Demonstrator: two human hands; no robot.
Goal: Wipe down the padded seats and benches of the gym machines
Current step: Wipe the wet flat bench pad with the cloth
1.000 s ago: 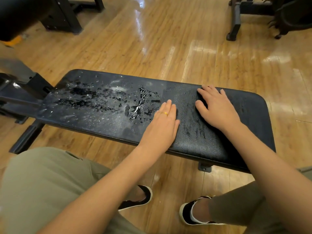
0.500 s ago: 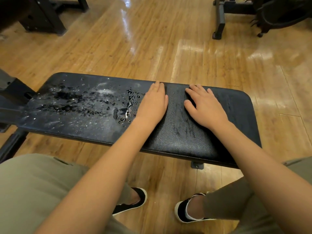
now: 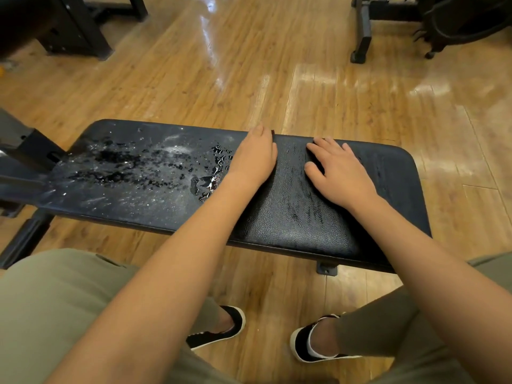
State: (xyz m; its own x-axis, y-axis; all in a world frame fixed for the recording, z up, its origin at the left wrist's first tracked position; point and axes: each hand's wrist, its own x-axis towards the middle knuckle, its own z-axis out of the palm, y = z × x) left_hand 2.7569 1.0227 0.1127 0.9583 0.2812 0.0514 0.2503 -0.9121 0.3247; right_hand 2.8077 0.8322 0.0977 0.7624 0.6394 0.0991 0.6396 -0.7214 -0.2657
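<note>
- Black padded bench point(image 3: 291, 231) runs left to right across the middle of the view, over a wooden floor point(image 3: 249, 79).
- Left hand point(image 3: 253, 159): palm down on the pad, fingers straight and together, tips at the far edge. Nothing seen in its grasp.
- Right hand point(image 3: 339, 173): just to the right, apart from the left hand, flat on the pad with fingers spread. Holds nothing.
- Water droplets point(image 3: 133, 164) and pale streaks cover the pad's left part, up to the left hand; between the hands the pad looks smeared.
- Black shoes point(image 3: 219, 328) on the floor at the near side.
- Dark machine frame point(image 3: 365, 29) at far right.
</note>
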